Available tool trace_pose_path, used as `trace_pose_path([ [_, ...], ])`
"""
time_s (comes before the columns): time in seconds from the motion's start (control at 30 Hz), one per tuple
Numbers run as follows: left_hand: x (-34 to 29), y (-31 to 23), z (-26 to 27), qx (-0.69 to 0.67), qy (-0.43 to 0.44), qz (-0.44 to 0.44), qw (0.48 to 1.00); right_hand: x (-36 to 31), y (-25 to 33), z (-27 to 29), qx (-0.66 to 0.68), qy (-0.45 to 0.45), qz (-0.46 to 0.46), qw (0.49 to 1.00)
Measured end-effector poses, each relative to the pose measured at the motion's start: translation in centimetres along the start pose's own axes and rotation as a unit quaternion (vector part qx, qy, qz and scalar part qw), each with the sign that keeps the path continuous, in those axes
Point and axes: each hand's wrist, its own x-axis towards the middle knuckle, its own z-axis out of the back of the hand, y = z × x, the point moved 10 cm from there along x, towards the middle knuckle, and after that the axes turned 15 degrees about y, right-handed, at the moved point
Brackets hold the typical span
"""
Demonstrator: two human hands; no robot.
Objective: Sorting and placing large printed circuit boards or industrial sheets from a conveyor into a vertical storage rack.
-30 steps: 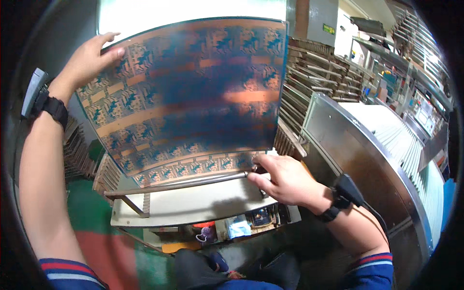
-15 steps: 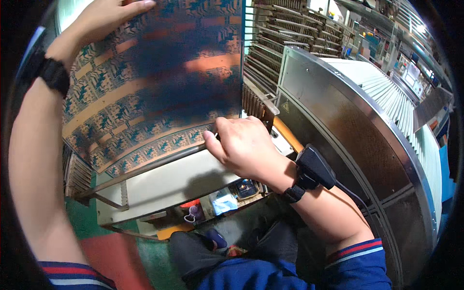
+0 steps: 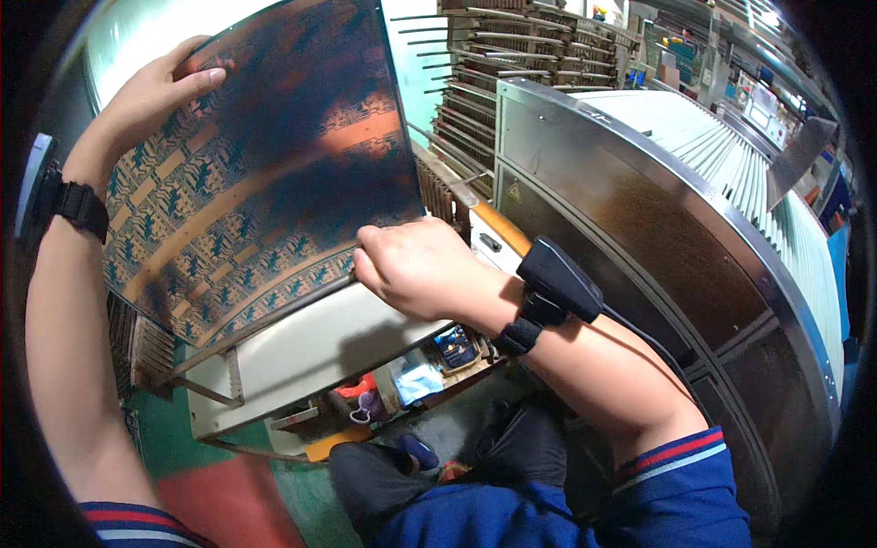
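Note:
A large copper-coloured printed circuit board panel (image 3: 265, 173), covered in dark circuit patterns, is tilted up in front of me. My left hand (image 3: 155, 105) grips its upper left edge, thumb on the near face and the other fingers partly hidden behind. Down at the lower right corner, my right hand (image 3: 416, 267) is closed on the panel's bottom edge, its fingertips mostly hidden. The panel's lower edge lies close to a thin rail of a slotted rack (image 3: 233, 374). Both wrists wear black straps with devices.
Below the panel is a white tabletop (image 3: 292, 342); a shelf beneath holds a purple-handled tool (image 3: 367, 408) and a red item (image 3: 354, 387). Metal-rod racks (image 3: 512, 68) stand behind. At right is a steel-sided machine (image 3: 639, 219) with white rollers (image 3: 703, 137). A yellow bar (image 3: 501, 228) lies between.
The panel and my right hand have shifted left in view, partly with a turn of the view. My left hand has come down and now grasps the panel's upper left edge.

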Motion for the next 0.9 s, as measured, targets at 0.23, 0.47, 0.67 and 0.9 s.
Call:
trace_pose_path([
  [0.23,-0.6,-1.1,0.0,-0.025,-0.007,-0.031,0.999,0.1,-1.1,0.3,0.104,0.031,-0.023,0.994],
  [0.47,-1.4,-2.8,-3.0,0.022,0.046,0.004,0.999,-0.1,-0.2,0.7,0.101,0.050,-0.010,0.994],
  [0.67,-3.6,-3.5,-6.8,0.130,-0.028,-0.042,0.990,-0.2,-0.1,0.7,0.095,0.069,-0.008,0.993],
  [0.9,-2.2,-2.7,-6.9,0.117,-0.041,-0.006,0.992,-0.8,-0.4,0.8,0.187,0.106,0.017,0.976],
])
